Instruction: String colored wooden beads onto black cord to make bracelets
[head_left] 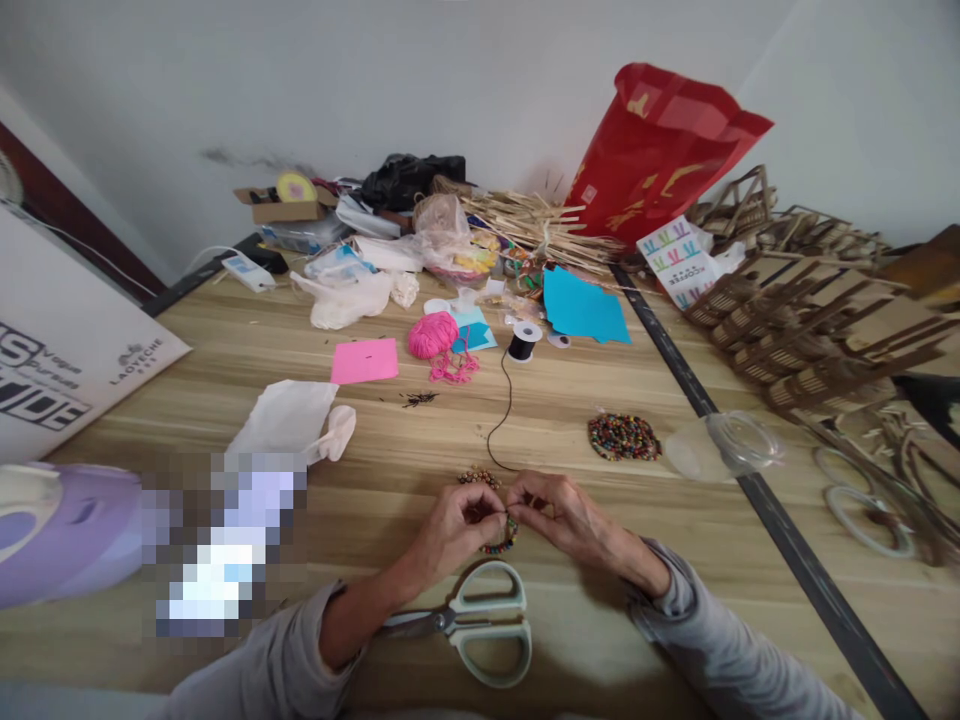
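My left hand (457, 525) and my right hand (559, 510) meet over the wooden table (420, 440), fingertips pinched together on a string of small coloured beads (504, 540) that curls below them. A black cord (504, 420) runs from my fingers up to a black spool (523, 342). More threaded beads (480, 478) lie just above my left hand. A pile of loose coloured beads (624, 437) sits to the right of my hands. Pale green scissors (480, 625) lie between my forearms.
Pink yarn (433, 335), pink paper (365, 361), blue paper (583, 308) and white tissue (289, 415) lie further back. A clear plastic lid (724, 445) is at the right. Wooden frames (817, 320), a red bag (660, 150) and a purple object (52, 530) border the table.
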